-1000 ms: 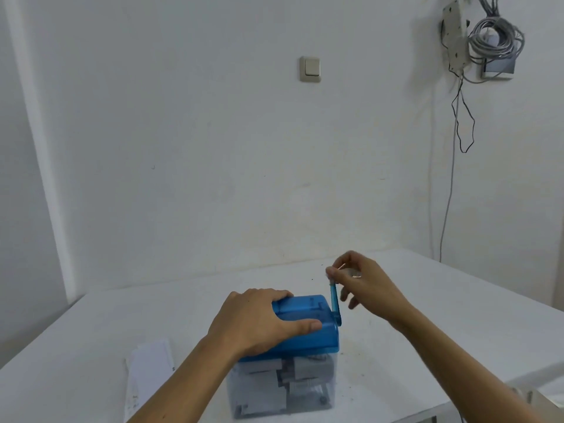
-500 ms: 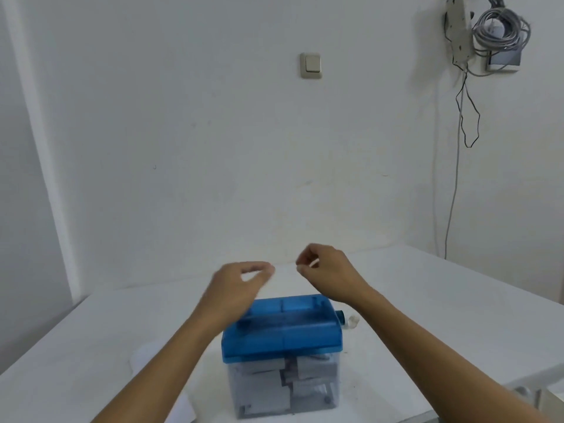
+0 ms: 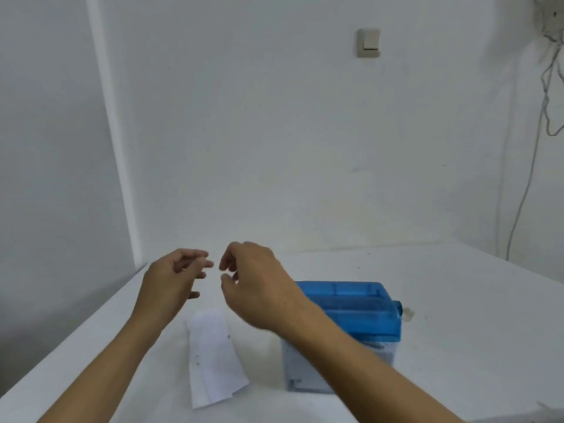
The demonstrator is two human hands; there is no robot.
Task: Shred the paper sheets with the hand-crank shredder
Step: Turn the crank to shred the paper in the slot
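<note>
Shredder (image 3: 351, 303) partly behind right forearm (image 3: 351, 355); wall cables (image 3: 554, 29) past right edge.

shredder (image 3: 348, 309) right of paper sheets (image 3: 213, 358), gap between

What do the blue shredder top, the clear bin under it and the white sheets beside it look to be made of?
Blue shredder top: moulded plastic, translucent and fairly glossy, with raised ridges across its top.
Clear bin: probably transparent plastic, slightly cloudy, with pale shapes showing through its wall.
White sheets: thin matt paper, with layered edges at the near end.
</note>
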